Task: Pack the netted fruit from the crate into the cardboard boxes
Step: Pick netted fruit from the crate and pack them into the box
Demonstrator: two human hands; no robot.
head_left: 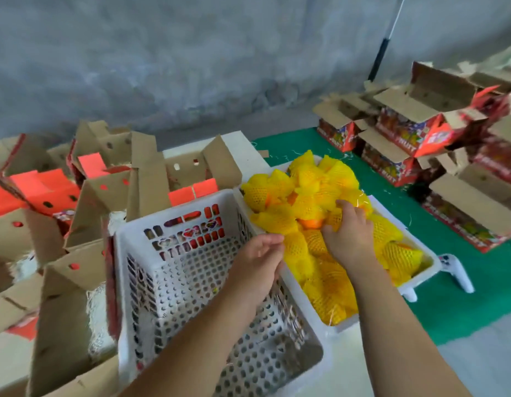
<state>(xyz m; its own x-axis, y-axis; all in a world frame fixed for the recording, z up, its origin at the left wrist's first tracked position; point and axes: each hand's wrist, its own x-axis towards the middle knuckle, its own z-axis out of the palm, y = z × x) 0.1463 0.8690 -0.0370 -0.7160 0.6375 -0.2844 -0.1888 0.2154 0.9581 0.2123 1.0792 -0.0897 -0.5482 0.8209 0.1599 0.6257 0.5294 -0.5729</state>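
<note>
Reaching into the right crate (426,270), our right hand (348,233) curls its fingers (347,206) around netted fruit (311,196); our left hand (257,265) hovers loosely open beside them, above the perforated crate (174,224).

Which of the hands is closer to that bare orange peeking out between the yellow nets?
The right hand: its fingers reach into the netted fruit right beside the bare orange. The left hand hovers lower, over the empty white crate's edge.
</note>
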